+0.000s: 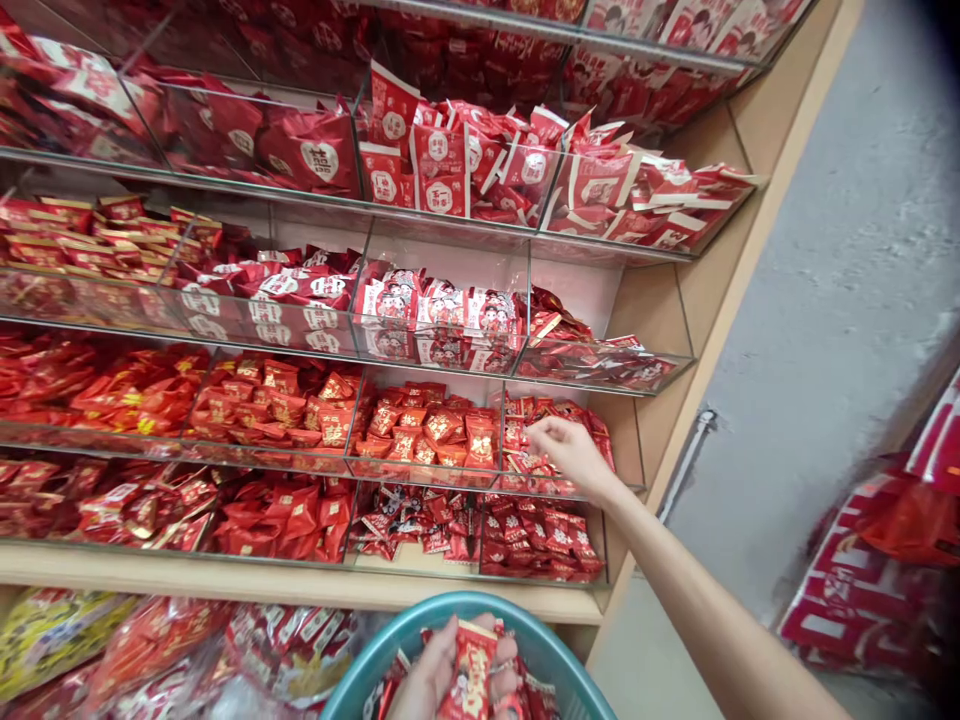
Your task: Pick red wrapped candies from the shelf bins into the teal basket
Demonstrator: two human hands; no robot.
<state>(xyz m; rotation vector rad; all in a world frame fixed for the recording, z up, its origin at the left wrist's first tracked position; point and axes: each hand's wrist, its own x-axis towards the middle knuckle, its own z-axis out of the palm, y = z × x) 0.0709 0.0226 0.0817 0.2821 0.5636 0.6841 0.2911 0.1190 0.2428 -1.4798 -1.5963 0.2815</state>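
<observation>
Starting at the lower left, we have a yellow patterned bag [56, 640] lying among red and clear plastic bags [157, 645], below the pale wooden ledge [247, 588] of the display. Above that ledge rise the tiered shelves [255, 183], split by clear dividers into compartments of mostly red wrapped packets, some with gold print and some with white round labels (the shine on the clear fronts doubles a few of them). Toward the middle, at the bottom edge of our view, sits a teal basin [457, 598], partly cut off, with more red packets inside it. Our left hand [431, 670] is palm up over the basin, its fingers curled around several small packets, the topmost a red packet with gold lettering [472, 670]; that packet is cradled between thumb and fingers. Farther right, our right hand [570, 452] reaches into the rightmost compartment of the second row from the bottom, over small red packets [600, 440]. Its fingers are bent, tips drawn near the thumb, but we cannot tell whether they pinch anything. Beyond it stand the wooden side panel [739, 290] and a grey wall [825, 250], with large red-and-white bags [862, 580] at the far right.
</observation>
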